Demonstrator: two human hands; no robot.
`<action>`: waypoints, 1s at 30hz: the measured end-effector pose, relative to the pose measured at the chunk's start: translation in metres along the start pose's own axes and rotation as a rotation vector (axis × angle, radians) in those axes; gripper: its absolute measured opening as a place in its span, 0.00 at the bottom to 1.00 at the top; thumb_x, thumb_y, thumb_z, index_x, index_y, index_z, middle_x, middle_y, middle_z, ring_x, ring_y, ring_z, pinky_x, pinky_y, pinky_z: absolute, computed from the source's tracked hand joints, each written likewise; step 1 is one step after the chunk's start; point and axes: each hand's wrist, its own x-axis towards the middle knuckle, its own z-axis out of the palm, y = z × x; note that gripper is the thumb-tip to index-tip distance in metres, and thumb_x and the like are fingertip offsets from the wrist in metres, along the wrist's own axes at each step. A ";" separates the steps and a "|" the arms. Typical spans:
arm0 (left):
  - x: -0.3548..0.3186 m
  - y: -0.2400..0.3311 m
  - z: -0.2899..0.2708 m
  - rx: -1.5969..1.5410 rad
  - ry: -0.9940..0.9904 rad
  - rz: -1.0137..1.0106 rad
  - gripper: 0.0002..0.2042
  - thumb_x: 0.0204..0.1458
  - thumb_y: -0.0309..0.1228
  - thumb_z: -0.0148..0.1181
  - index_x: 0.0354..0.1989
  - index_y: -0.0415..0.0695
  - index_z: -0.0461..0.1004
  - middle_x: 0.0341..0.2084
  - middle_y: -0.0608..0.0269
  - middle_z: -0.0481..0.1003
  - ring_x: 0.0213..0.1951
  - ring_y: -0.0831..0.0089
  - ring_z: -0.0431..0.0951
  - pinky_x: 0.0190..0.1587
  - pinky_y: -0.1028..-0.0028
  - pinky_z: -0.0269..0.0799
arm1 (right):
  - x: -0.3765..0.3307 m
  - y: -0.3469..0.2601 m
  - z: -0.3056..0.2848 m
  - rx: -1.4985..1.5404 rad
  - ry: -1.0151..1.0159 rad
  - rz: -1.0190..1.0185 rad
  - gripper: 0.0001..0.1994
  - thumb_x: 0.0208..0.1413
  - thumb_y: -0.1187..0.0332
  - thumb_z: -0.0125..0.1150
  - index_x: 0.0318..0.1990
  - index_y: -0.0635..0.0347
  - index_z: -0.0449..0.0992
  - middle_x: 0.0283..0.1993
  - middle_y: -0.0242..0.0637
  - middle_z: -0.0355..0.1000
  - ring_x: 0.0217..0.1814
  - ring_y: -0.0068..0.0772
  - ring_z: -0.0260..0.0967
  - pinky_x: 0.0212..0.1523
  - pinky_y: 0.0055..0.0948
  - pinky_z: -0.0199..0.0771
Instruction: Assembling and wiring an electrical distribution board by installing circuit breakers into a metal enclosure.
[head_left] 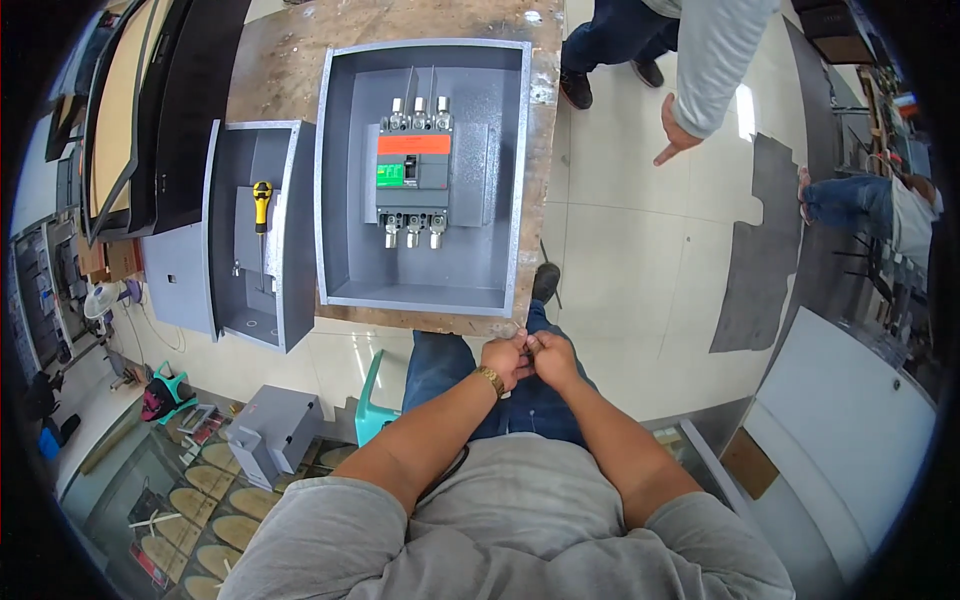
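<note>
A grey T-shirt (520, 490), creased, with short sleeves (335, 520); blue jeans (436, 365) below, and a dark shoe (546, 282). A gold-toned linked band (489, 379) circles the left wrist (480, 388) — the left hand (506, 362) and right hand (554, 358) are bare, as are the forearms (435, 430).

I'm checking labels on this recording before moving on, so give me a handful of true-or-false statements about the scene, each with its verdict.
1. The breaker sits inside the larger box. True.
2. The screwdriver is beside the breaker, in the larger box. False: the screwdriver is in the smaller box.
3. The left hand and right hand are close together at the near edge of the table. True.
4. The right arm wears the gold watch. False: the gold watch is on the left arm.
5. A co-worker's hand is touching the breaker. False: the co-worker's hand is off to the right of the table.
</note>
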 end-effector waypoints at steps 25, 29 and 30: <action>0.010 0.001 0.001 0.054 0.047 -0.007 0.14 0.67 0.40 0.57 0.46 0.39 0.75 0.39 0.55 0.77 0.38 0.58 0.80 0.38 0.54 0.84 | 0.009 0.006 0.001 0.008 -0.027 0.053 0.13 0.65 0.64 0.56 0.37 0.65 0.82 0.37 0.48 0.81 0.35 0.51 0.77 0.39 0.43 0.76; 0.014 0.000 -0.002 0.024 0.016 -0.016 0.15 0.66 0.37 0.60 0.49 0.37 0.70 0.37 0.51 0.78 0.34 0.57 0.81 0.35 0.54 0.85 | 0.012 0.013 0.005 0.001 -0.029 0.038 0.14 0.64 0.63 0.57 0.37 0.65 0.83 0.38 0.49 0.81 0.36 0.54 0.76 0.39 0.44 0.75; 0.015 0.000 -0.003 0.024 0.016 -0.015 0.15 0.66 0.37 0.60 0.49 0.37 0.70 0.37 0.51 0.78 0.34 0.57 0.81 0.35 0.54 0.85 | 0.011 0.011 0.004 0.000 -0.030 0.037 0.14 0.64 0.63 0.57 0.37 0.65 0.83 0.38 0.49 0.81 0.36 0.54 0.76 0.39 0.44 0.75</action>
